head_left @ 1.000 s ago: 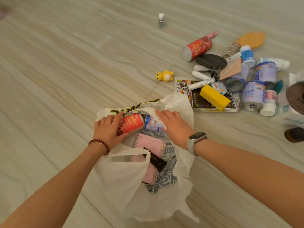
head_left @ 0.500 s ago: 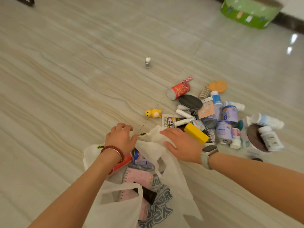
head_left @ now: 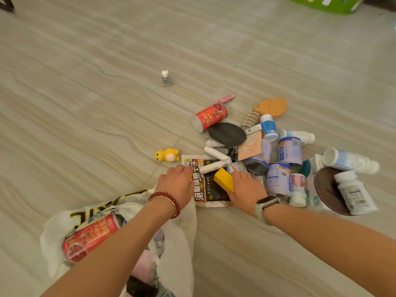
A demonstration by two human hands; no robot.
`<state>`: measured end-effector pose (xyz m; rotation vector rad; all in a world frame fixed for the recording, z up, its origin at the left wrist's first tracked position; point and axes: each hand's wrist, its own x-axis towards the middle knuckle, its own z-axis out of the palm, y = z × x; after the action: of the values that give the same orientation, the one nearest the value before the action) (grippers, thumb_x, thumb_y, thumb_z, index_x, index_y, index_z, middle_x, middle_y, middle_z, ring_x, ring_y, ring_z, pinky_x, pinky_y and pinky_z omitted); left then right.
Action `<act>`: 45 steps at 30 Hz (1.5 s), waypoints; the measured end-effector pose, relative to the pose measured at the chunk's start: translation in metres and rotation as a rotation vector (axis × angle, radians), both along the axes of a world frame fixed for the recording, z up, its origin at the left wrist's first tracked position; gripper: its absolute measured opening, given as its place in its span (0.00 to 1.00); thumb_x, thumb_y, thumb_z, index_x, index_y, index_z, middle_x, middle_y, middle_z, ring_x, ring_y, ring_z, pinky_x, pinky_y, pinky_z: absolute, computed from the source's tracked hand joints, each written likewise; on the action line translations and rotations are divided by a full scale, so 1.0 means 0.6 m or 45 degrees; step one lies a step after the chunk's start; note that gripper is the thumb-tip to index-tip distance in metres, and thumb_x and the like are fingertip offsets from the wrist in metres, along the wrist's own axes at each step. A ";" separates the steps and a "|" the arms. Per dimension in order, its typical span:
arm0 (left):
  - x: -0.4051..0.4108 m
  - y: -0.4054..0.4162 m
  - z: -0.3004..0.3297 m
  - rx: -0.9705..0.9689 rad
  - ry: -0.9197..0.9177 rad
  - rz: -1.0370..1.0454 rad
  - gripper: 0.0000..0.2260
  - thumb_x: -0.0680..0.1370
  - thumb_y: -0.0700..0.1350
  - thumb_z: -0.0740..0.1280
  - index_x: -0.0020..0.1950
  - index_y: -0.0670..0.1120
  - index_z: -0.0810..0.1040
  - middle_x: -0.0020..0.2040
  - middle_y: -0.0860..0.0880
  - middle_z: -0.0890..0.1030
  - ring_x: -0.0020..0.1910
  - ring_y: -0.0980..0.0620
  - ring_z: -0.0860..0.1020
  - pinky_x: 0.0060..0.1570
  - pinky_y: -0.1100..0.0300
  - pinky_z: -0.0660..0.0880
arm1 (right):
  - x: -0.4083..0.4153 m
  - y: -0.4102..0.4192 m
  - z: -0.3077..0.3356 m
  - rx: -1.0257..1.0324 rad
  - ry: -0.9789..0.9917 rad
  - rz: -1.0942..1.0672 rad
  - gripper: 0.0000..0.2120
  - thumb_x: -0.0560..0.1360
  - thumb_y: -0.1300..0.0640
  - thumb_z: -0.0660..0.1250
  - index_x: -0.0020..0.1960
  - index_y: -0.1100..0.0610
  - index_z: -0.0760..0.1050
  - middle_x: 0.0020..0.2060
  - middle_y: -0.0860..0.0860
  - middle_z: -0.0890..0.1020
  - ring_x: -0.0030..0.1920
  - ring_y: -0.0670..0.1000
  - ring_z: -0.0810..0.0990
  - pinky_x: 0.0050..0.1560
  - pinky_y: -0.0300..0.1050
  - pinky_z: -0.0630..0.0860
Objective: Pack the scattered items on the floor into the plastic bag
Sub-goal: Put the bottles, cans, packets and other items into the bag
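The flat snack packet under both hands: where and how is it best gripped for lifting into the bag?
Probably by its two long side edges, where the left hand and right hand already rest. The snack packet lies flat with a yellow box and white tube on top, so keep it level or they may slide off.

Pale beige floor [head_left: 107, 129] of large glossy tiles with wavy wood-grain streaks and thin dark grout lines, softly and evenly lit, with a green box [head_left: 327, 4] at the top edge and a dark object [head_left: 5, 5] top left.
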<state>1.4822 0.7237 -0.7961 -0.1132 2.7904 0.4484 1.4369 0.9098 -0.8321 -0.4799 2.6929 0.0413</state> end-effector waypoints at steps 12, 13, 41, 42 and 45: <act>-0.118 0.104 -0.109 -0.180 -0.029 0.219 0.15 0.78 0.45 0.59 0.63 0.43 0.68 0.61 0.42 0.71 0.61 0.42 0.69 0.57 0.49 0.67 | 0.012 0.089 -0.034 -0.929 -0.069 -0.207 0.21 0.77 0.51 0.59 0.68 0.55 0.61 0.60 0.51 0.69 0.59 0.50 0.69 0.53 0.44 0.69; -0.113 0.098 -0.096 -0.149 0.032 0.283 0.14 0.78 0.45 0.58 0.63 0.42 0.69 0.60 0.42 0.72 0.59 0.41 0.70 0.56 0.49 0.67 | 0.017 0.084 -0.026 -1.034 -0.093 -0.201 0.21 0.77 0.51 0.58 0.68 0.54 0.61 0.60 0.51 0.69 0.57 0.49 0.69 0.52 0.43 0.68; 0.339 -0.145 0.000 -0.373 -0.026 0.976 0.22 0.77 0.56 0.56 0.67 0.48 0.68 0.68 0.45 0.69 0.66 0.43 0.66 0.63 0.46 0.62 | 0.209 -0.178 0.107 -0.786 0.020 0.804 0.16 0.75 0.51 0.55 0.58 0.56 0.73 0.54 0.52 0.76 0.54 0.54 0.72 0.45 0.47 0.73; 0.335 -0.163 -0.006 -0.324 -0.114 1.097 0.23 0.77 0.56 0.58 0.69 0.47 0.64 0.70 0.44 0.66 0.68 0.42 0.63 0.64 0.46 0.61 | 0.202 -0.179 0.104 -0.750 0.173 0.817 0.16 0.73 0.50 0.56 0.55 0.55 0.75 0.51 0.52 0.78 0.51 0.54 0.75 0.42 0.47 0.74; 0.333 -0.207 -0.029 0.047 -0.233 1.389 0.28 0.76 0.53 0.62 0.70 0.42 0.59 0.67 0.37 0.67 0.65 0.38 0.66 0.62 0.46 0.66 | 0.178 -0.199 0.082 -0.526 0.195 0.736 0.22 0.74 0.46 0.60 0.64 0.57 0.69 0.60 0.56 0.75 0.58 0.58 0.74 0.50 0.53 0.73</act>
<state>1.6821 0.5998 -0.8132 -1.5897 2.2933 0.6585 1.5435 0.7901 -0.7829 -1.4166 2.6083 -0.3332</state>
